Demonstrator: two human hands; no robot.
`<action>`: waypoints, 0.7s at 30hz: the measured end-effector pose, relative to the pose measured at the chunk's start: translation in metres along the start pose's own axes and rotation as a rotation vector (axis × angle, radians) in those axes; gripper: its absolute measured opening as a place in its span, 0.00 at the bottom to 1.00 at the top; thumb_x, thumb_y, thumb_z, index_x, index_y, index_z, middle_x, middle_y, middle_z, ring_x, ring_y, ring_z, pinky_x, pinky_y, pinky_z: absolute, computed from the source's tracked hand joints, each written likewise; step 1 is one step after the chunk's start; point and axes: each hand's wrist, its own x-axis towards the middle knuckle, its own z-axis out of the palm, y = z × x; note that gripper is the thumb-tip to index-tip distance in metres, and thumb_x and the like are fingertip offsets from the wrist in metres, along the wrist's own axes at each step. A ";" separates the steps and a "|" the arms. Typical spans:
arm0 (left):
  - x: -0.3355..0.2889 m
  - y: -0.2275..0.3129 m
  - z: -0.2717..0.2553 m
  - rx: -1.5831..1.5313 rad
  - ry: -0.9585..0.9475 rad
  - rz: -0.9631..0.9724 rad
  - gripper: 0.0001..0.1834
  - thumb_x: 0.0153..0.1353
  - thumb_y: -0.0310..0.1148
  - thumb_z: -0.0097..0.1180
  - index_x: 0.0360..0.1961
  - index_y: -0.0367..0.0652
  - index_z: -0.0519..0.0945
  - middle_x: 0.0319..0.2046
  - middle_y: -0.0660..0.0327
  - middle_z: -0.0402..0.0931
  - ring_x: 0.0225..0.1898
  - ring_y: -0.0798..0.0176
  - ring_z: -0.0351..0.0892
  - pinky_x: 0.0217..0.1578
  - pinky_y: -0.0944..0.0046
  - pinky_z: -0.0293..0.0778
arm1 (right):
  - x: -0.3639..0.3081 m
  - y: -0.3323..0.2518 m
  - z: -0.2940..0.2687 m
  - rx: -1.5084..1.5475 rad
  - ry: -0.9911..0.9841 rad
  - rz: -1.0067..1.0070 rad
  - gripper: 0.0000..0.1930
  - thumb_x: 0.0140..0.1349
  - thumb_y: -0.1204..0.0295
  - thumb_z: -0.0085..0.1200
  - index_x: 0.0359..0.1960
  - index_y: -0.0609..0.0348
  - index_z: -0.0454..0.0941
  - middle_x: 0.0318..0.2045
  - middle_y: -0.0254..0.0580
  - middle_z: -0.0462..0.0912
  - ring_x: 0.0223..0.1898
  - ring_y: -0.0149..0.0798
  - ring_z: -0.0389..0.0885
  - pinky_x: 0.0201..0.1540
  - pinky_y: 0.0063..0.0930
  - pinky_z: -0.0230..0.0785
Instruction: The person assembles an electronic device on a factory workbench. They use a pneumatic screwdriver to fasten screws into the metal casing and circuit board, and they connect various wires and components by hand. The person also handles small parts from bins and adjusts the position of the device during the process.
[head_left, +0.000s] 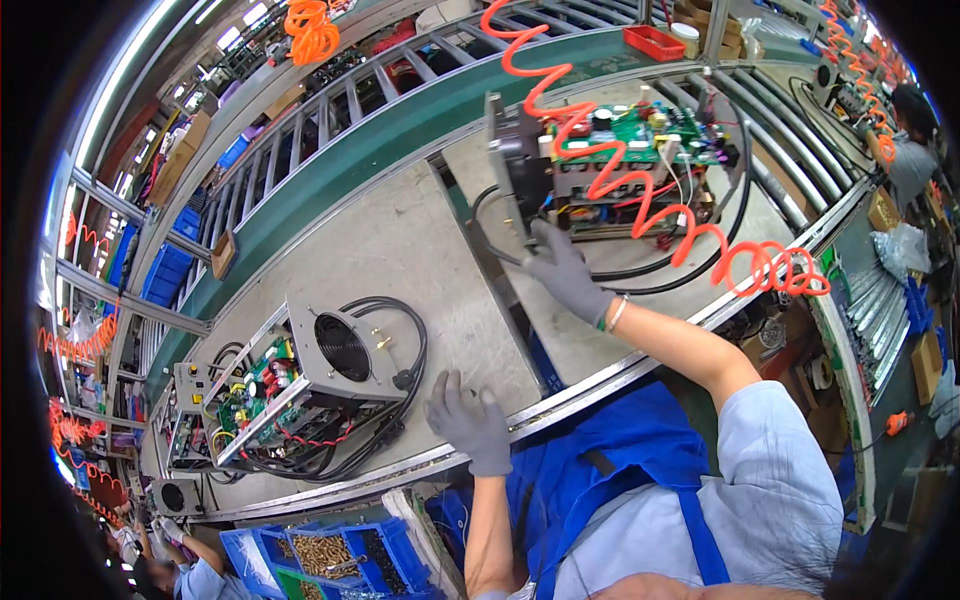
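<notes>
My right hand [568,270], in a grey glove, has its fingers at the lower corner of a dark end panel [520,165]. That panel belongs to an uncovered electronic unit on the right, with a green circuit board [650,135] on top and wires at its side. My left hand [467,422], also gloved, is over the bench's near edge with fingers spread and nothing in them. Left of it stands a second uncovered unit, its end plate [335,345] holding a round black fan and brass fittings. Black cable [415,340] loops around this unit.
An orange coiled air hose [610,175] hangs across the right unit. Blue bins [375,560] of small brass parts sit below the bench at left. Roller conveyors [790,150] run beyond. Other people work at far right and lower left. A red tray [655,43] lies at the back.
</notes>
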 end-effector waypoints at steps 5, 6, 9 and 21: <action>0.057 0.020 0.026 -0.122 -0.014 0.152 0.33 0.53 0.39 0.61 0.60 0.43 0.70 0.56 0.51 0.72 0.58 0.46 0.68 0.61 0.44 0.59 | -0.060 -0.058 -0.080 -0.149 -0.195 -0.223 0.18 0.58 0.72 0.57 0.51 0.57 0.76 0.47 0.48 0.79 0.51 0.49 0.78 0.54 0.40 0.69; 0.072 0.020 0.036 -0.155 -0.018 0.158 0.35 0.53 0.39 0.61 0.62 0.42 0.68 0.57 0.51 0.72 0.58 0.45 0.68 0.61 0.45 0.60 | -0.065 -0.055 -0.099 -0.299 -0.215 -0.318 0.16 0.58 0.74 0.56 0.49 0.57 0.77 0.45 0.47 0.79 0.50 0.48 0.78 0.54 0.40 0.69; 0.127 0.014 0.061 -0.201 -0.056 0.111 0.39 0.51 0.40 0.64 0.64 0.41 0.65 0.58 0.48 0.70 0.58 0.41 0.68 0.60 0.48 0.63 | -0.073 -0.047 -0.141 -0.529 -0.193 -0.433 0.12 0.57 0.70 0.56 0.42 0.56 0.78 0.38 0.44 0.79 0.47 0.50 0.77 0.54 0.44 0.67; 0.205 0.009 0.159 -0.514 -0.356 -0.198 0.21 0.48 0.35 0.60 0.45 0.40 0.81 0.39 0.47 0.84 0.44 0.45 0.83 0.45 0.54 0.76 | -0.069 -0.137 -0.192 -0.855 0.204 -0.663 0.27 0.47 0.70 0.65 0.53 0.50 0.74 0.50 0.43 0.77 0.53 0.47 0.74 0.56 0.44 0.64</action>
